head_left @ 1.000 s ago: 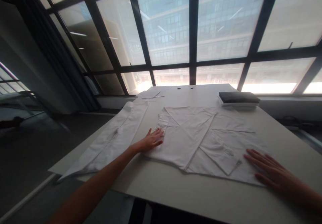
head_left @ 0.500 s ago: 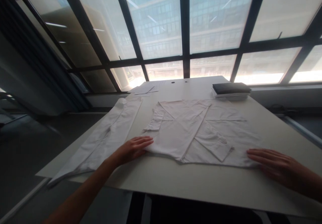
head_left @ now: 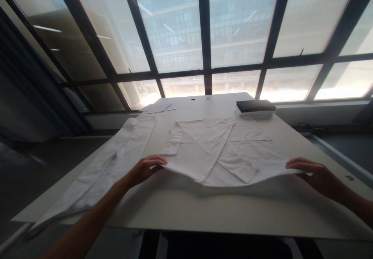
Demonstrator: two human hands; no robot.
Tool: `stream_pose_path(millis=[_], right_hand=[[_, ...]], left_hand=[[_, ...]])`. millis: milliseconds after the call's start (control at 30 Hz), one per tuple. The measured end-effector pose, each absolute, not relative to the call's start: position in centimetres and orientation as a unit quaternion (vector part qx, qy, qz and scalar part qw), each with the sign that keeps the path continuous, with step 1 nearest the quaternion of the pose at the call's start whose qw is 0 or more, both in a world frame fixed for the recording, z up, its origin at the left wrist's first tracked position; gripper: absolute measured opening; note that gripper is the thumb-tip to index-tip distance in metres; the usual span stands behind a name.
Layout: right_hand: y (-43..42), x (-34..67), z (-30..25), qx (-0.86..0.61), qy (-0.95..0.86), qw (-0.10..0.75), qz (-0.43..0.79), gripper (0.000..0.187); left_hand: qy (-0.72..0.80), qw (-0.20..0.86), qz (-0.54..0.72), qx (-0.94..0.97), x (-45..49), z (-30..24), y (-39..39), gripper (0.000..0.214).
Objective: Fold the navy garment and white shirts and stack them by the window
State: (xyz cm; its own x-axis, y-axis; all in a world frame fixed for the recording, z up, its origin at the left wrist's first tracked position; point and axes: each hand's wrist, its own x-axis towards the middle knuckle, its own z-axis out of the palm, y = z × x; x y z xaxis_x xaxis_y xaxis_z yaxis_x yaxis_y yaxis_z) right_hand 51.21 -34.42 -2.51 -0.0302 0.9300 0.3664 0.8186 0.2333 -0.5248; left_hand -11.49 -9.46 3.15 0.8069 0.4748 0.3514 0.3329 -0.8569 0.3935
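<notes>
Lifted at its near edge, the white shirt is held in a shallow sag above the desk, while its far part is spread flat on it. The near left corner is pinched between thumb and fingers by the left hand; the near right corner is clamped likewise by the right hand. A second white garment is laid at the left, partly over the desk's edge. Papers and a dark-topped folded stack are set farther back, toward the windows.
</notes>
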Motion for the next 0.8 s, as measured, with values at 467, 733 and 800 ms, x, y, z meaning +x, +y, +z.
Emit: stream_pose_path(millis=[467, 733, 800], right_hand=[[-24.3, 52.2, 0.7, -0.742, -0.505, 0.431, 0.094, 0.059], [-19.5, 52.1, -1.8, -0.759, -0.549, 0.347, 0.06, 0.041], [-19.1, 52.3, -2.7, -0.768, -0.556, 0.316, 0.029, 0.038]], left_hand=[[0.434, 0.272, 0.289, 0.809, -7.2, 4.6, -1.7, 0.056], [0.475, 0.181, 0.256, 0.822, -5.4, 0.9, 1.3, 0.047], [0.481, 0.158, 0.245, 0.827, -5.5, 0.1, 1.5, 0.044]])
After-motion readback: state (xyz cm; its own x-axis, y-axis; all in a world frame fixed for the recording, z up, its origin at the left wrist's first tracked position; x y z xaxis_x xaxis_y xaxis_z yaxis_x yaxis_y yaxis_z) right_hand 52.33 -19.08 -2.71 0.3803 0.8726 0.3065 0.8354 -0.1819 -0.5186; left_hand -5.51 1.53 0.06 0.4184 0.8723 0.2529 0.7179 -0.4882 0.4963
